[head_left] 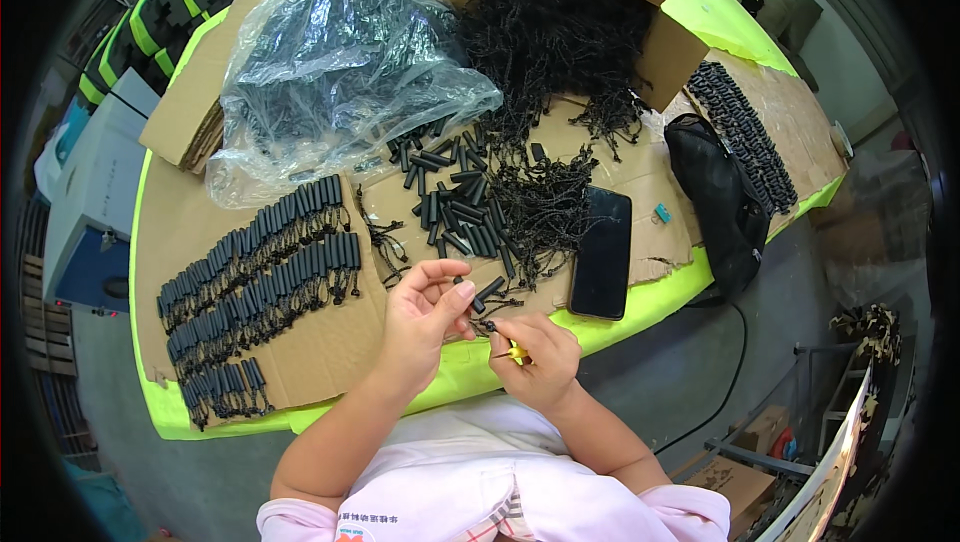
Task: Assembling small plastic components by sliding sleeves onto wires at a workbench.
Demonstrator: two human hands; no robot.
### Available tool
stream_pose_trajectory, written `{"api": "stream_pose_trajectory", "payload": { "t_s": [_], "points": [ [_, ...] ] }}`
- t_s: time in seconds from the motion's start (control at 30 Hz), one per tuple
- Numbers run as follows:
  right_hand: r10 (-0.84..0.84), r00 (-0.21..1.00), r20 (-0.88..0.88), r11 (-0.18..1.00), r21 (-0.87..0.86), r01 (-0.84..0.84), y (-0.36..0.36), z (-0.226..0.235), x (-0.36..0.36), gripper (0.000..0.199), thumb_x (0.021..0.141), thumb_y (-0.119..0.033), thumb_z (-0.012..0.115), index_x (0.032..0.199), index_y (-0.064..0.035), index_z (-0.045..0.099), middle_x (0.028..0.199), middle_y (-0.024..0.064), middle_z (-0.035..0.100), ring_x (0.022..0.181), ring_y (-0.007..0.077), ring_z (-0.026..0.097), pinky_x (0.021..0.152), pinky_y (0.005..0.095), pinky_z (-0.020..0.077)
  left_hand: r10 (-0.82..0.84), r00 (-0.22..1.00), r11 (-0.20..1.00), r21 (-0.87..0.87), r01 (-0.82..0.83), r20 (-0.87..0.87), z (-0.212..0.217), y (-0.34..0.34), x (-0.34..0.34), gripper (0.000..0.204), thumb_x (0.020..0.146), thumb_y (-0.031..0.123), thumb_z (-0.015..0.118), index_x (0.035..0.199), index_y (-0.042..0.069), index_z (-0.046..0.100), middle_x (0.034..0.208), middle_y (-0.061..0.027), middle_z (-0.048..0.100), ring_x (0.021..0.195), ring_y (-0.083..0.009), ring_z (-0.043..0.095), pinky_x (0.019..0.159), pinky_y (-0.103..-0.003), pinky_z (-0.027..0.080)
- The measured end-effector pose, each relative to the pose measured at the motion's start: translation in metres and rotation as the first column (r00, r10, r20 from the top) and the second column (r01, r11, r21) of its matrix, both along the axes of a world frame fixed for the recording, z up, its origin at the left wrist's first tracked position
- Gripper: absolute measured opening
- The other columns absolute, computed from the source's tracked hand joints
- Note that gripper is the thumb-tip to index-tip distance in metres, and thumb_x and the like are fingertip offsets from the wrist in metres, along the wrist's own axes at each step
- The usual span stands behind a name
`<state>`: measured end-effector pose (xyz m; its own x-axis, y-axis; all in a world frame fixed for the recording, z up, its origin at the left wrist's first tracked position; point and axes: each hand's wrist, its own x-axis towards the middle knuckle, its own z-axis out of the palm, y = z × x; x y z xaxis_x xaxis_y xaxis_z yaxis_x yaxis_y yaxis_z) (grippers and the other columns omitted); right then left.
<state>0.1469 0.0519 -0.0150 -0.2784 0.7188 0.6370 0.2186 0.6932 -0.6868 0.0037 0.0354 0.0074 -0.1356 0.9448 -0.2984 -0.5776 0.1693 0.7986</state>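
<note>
Over the table's near edge, my left hand [425, 317] is closed with thumb and fingers pinched on a small black tube [460, 281], mostly hidden by the fingers. Close to its right, my right hand [542, 357] is curled round a small tool with a yellow handle [517, 352]; its tip is too small to make out. A dark knotted cord [484, 325] shows between the two hands. Just beyond my fingertips lie loose black tubes [465, 212] in a heap, beside a tangle of black knotted cords [545, 204].
At left, rows of corded tubes [265, 287] lie on cardboard [330, 352]. A clear plastic bag [330, 82] and a cardboard box [675, 57] of black cords stand behind. To the right are a phone [602, 252], a black pouch [715, 197] and bundled black pieces [745, 137].
</note>
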Motion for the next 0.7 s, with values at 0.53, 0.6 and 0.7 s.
{"api": "stream_pose_trajectory", "payload": {
  "t_s": [0.53, 0.6, 0.7],
  "points": [
    [0.092, 0.993, 0.079, 0.992, -0.094, -0.084, -0.004, -0.002, -0.002, 0.023, 0.064, 0.001, 0.067, 0.085, -0.0003, 0.059, 0.069, 0.0091, 0.057, 0.054, 0.0205, 0.056, 0.047, 0.0276, 0.0441, 0.177, 0.959, 0.966, 0.224, -0.126, -0.222, -0.008, -0.023, 0.013, 0.028, 0.082, 0.005, 0.062, 0.107, -0.002, 0.053, 0.082, -0.0042, 0.055, 0.068, -0.007, 0.053, 0.06, -0.02, 0.05],
    [0.146, 0.989, -0.014, 0.942, -0.302, -0.144, -0.007, -0.003, 0.0, 0.02, 0.067, 0.0, 0.066, 0.086, 0.0002, 0.059, 0.069, 0.0093, 0.058, 0.055, 0.0197, 0.056, 0.049, 0.0264, 0.044, 0.182, 0.929, 0.959, 0.268, -0.095, -0.321, -0.011, -0.026, 0.013, 0.029, 0.082, 0.006, 0.062, 0.108, -0.001, 0.053, 0.08, -0.0059, 0.057, 0.065, -0.0083, 0.055, 0.057, -0.02, 0.05],
    [0.16, 0.968, -0.194, 0.748, -0.616, -0.247, -0.012, -0.006, 0.001, 0.018, 0.074, -0.001, 0.064, 0.09, 0.0008, 0.057, 0.073, 0.0097, 0.059, 0.058, 0.0177, 0.056, 0.052, 0.0245, 0.0435, 0.18, 0.914, 0.957, 0.281, -0.077, -0.362, -0.013, -0.025, 0.016, 0.03, 0.082, 0.007, 0.061, 0.11, -0.001, 0.052, 0.078, -0.0057, 0.057, 0.065, -0.0081, 0.055, 0.056, -0.019, 0.049]
  ]
}}
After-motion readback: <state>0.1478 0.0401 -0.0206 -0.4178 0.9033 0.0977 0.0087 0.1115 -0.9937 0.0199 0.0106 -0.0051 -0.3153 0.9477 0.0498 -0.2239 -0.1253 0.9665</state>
